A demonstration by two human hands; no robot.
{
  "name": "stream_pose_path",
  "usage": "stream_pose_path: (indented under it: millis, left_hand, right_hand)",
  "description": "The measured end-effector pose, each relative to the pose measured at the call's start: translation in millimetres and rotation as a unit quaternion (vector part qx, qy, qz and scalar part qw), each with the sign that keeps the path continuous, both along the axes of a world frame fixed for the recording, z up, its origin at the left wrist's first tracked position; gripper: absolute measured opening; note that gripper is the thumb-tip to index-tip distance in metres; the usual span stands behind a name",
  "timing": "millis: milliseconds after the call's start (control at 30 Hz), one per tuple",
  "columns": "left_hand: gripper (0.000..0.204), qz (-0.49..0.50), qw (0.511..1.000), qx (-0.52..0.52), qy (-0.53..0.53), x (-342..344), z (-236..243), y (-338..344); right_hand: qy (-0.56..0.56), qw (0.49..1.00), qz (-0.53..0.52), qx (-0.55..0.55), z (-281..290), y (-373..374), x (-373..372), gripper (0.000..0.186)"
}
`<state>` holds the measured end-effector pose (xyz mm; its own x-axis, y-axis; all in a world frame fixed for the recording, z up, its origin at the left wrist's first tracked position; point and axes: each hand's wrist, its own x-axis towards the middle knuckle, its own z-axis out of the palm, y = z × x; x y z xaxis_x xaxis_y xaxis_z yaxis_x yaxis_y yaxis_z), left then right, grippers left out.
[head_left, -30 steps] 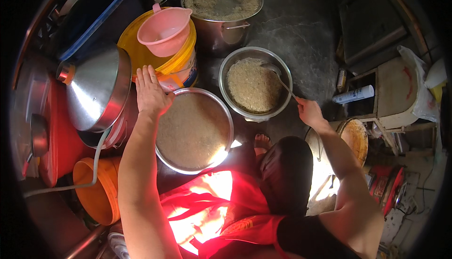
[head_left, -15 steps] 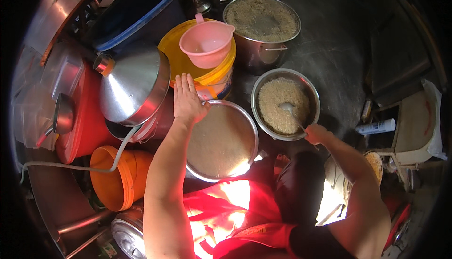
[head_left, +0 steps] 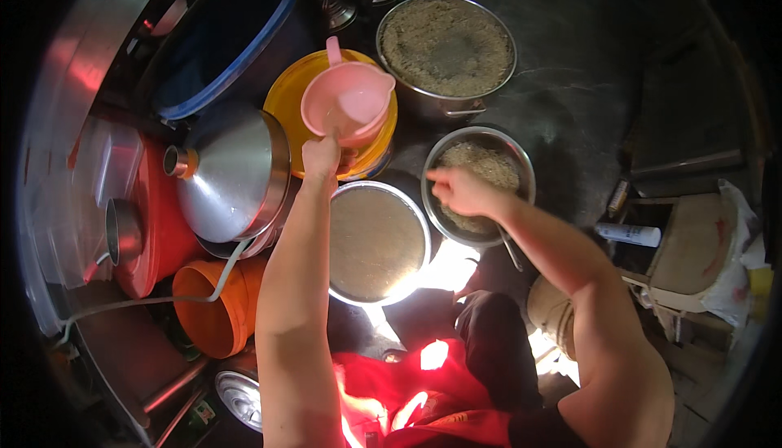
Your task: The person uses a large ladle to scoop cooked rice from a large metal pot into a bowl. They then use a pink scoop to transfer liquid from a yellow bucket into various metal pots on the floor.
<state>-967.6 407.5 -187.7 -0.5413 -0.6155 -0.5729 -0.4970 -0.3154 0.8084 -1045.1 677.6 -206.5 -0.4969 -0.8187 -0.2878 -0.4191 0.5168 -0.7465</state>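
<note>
Pink jug: your left hand [head_left: 321, 155] is up at the pink plastic jug [head_left: 346, 104], which sits in the mouth of the yellow bucket [head_left: 295, 99]; the fingers meet the jug's near wall, but you cannot tell whether they are curled round it or only touching.
Right hand: your right hand [head_left: 459, 190] hovers over the near rim of the small steel bowl [head_left: 521, 173], fingers bunched and pointing left, with nothing clearly held in them.
Grain so far: that small bowl holds pale grain [head_left: 489, 163], and the big steel pot [head_left: 446, 47] behind it is heaped nearly to the brim.
Flat pan: the round steel pan [head_left: 379, 240] just in front of you looks evenly filled and level, so the filling there reads as done.
Left to do: judging by where your hands are, the jug is not yet lifted, and the small bowl sits well below its rim.
Spoon: a thin metal handle [head_left: 511, 251] pokes out under your right forearm; its bowl end is hidden.
Hard to see: the jug's inside is washed out by glare, so its contents are unclear.
Cut off: the steel cone-shaped lid [head_left: 232, 173] covers whatever is beneath it, and the blue tub [head_left: 220, 49] at the back is dark inside.
</note>
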Motion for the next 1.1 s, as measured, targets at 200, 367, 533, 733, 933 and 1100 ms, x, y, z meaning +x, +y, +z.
stream_pose_path:
  millis: [200, 367, 533, 733, 933, 1100]
  left_hand:
    - [0.02, 0.1, 0.995, 0.006, 0.0, -13, 10, 1]
    - [0.018, 0.069, 0.983, -0.168, -0.009, -19, 39, -12]
    - [0.033, -0.082, 0.905, -0.407, -0.093, -8, 53, -48]
    - [0.046, -0.291, 0.836, -0.455, -0.096, -20, 106, -66]
    - [0.043, -0.385, 0.832, -0.401, -0.002, -26, 146, -76]
    - [0.046, -0.35, 0.836, -0.421, -0.031, -17, 165, -87]
  right_hand:
    - [-0.182, 0.976, -0.032, 0.116, 76, 96, 44, 0.031]
    - [-0.278, 0.921, -0.202, 0.183, 70, 210, 74, 0.035]
    - [-0.425, 0.818, -0.388, -0.01, 106, 197, 22, 0.05]
    - [0.102, 0.979, -0.172, -0.034, 167, 55, -84, 0.07]
    - [0.24, 0.96, 0.069, 0.125, 181, -57, -101, 0.074]
    - [0.039, 0.984, 0.107, 0.139, 166, -81, -77, 0.039]
